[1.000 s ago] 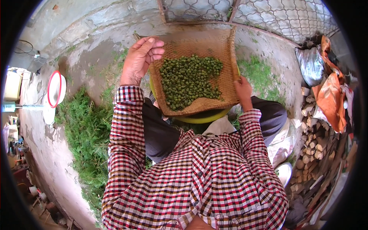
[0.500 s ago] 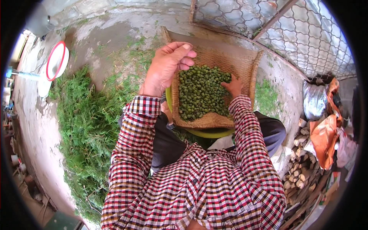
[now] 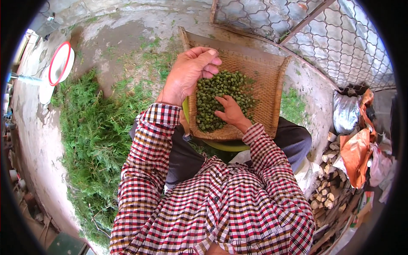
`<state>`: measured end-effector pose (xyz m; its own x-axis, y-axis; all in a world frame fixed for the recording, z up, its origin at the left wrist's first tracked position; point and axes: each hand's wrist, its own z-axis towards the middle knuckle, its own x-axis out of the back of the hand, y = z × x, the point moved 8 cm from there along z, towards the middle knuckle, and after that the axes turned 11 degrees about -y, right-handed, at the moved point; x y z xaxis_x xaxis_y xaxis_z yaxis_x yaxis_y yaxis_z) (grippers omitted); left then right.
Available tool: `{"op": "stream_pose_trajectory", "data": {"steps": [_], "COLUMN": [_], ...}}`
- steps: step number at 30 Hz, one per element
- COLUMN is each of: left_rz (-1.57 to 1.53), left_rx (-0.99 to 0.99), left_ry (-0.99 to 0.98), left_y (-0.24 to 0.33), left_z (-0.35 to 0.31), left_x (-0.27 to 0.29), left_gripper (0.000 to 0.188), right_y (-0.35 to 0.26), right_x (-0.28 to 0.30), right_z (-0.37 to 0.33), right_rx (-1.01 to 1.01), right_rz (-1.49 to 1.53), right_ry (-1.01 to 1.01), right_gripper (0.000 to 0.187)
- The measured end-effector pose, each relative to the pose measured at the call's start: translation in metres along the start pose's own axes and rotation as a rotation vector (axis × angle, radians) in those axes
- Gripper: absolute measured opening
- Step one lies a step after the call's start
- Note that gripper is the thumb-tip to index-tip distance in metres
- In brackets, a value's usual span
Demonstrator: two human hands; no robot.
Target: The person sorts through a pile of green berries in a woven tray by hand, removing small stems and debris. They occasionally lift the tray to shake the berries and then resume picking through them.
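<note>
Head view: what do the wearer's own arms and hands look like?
Long checked sleeves cover both forearms: the left sleeve and right sleeve are white crossed with red, black and brownish lines, ending in matching cuffs. The left hand and right hand are bare, with no gloves or rings visible.

Woven tray [image 3: 270, 78] sits atop tub [image 3: 229, 146], btwn the legs, R leg [image 3: 293, 138] to its near R. Pods [image 3: 212, 95] lie in tray, mostly L & near side. L hand [image 3: 187, 76] is over tray's far L side; R hand [image 3: 231, 112] is at pods, nearer & to R of it. Cut greenery [image 3: 97, 140] lies on ground L of tray, w/ basin [image 3: 66, 66] beyond, far L. Mesh gate [image 3: 331, 51] is far R, behind tray. Bags [image 3: 356, 155] are R, firewood [image 3: 327, 191] just nearer.
</note>
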<state>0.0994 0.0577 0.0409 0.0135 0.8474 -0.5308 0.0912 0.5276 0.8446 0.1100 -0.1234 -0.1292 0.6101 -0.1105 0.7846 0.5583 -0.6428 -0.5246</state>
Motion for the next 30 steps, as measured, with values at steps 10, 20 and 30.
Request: {"op": "stream_pose_trajectory", "data": {"steps": [10, 20, 30], "left_rz": [0.027, 0.072, 0.130], "left_rx": [0.040, 0.067, 0.090], "left_ry": [-0.003, -0.047, -0.059], "left_y": [-0.001, -0.003, -0.007], "left_z": [-0.004, -0.005, -0.005], "left_x": [-0.011, -0.021, -0.029], "left_gripper": [0.022, 0.024, 0.024], "right_y": [0.121, 0.129, 0.131], "right_x": [0.092, 0.095, 0.082], "right_z": [-0.017, 0.016, 0.014], "right_rx": [-0.453, -0.368, -0.232], "right_rz": [-0.178, -0.369, -0.277], "right_ry": [0.264, 0.169, 0.129], "right_gripper": [0.062, 0.048, 0.026]}}
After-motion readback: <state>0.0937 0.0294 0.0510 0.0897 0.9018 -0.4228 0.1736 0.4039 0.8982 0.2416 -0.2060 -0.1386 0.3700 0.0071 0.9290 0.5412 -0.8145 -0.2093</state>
